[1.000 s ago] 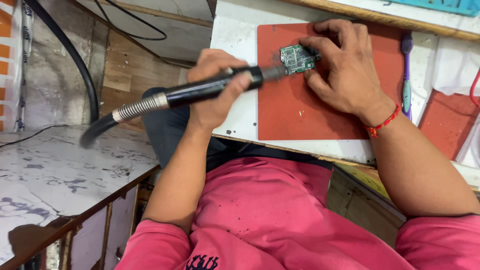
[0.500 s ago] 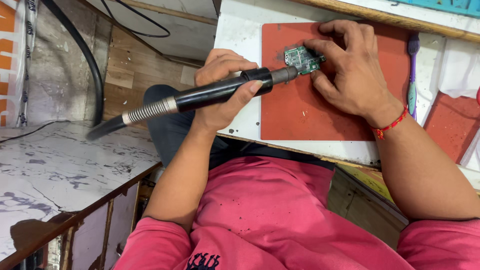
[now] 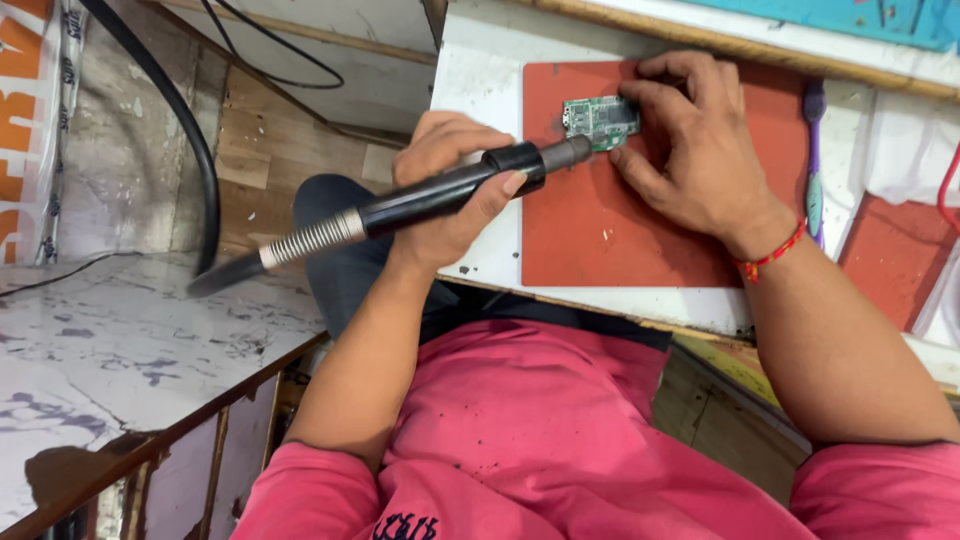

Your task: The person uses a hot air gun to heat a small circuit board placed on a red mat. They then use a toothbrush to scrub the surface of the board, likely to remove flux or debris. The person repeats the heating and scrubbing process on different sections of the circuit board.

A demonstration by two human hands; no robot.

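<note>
The left hand [image 3: 450, 190] is wrapped tight around a black hot-air handpiece [image 3: 440, 196], its metal nozzle pointing at the near edge of a small green circuit board [image 3: 600, 120]. Whether the nozzle tip actually touches the board is hard to tell from this angle. The board lies on the upper left part of a red work mat [image 3: 600, 220]. The right hand [image 3: 700, 150] rests flat on the mat just right of the board, fingers spread and pressing against the board's right edge, holding nothing else. Behind the left hand, a coiled spring sleeve [image 3: 310, 240] leads from the handpiece into a black hose [image 3: 180, 130]. A purple-and-green toothbrush [image 3: 815, 150] lies just off the mat's right edge on the white table [image 3: 480, 90].
</note>
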